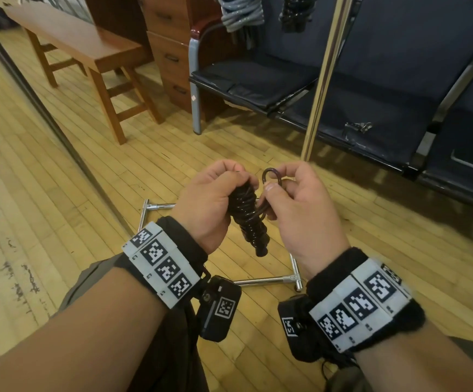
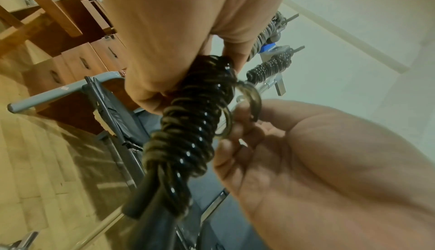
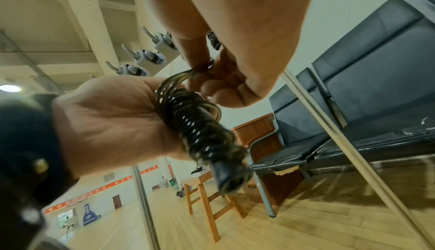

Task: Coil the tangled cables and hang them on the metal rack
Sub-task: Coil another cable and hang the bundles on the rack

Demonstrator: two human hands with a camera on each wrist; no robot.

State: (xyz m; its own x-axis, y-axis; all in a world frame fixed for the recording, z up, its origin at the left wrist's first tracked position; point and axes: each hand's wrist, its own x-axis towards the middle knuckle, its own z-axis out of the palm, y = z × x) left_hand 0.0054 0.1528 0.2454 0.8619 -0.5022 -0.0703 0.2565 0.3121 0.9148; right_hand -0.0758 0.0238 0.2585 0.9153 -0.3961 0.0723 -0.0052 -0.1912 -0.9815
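A black cable, wound into a tight coil (image 1: 250, 219) (image 2: 190, 129) (image 3: 200, 129), hangs down from my left hand (image 1: 215, 199), which grips its upper end. My right hand (image 1: 291, 193) pinches a loose loop of the same cable (image 1: 270, 176) (image 2: 253, 101) just to the right of the coil's top. The metal rack's upright pole (image 1: 324, 77) rises right behind my hands, and its base frame (image 1: 269, 280) lies on the floor below them. A grey coiled cable (image 1: 241, 12) and a black one (image 1: 294, 15) hang at the top of the head view.
A row of dark padded seats (image 1: 371, 108) stands behind the rack on the right. A wooden bench table (image 1: 82, 43) and a wooden drawer cabinet (image 1: 170, 52) stand at the back left. Wooden floor (image 1: 59, 165) lies all round.
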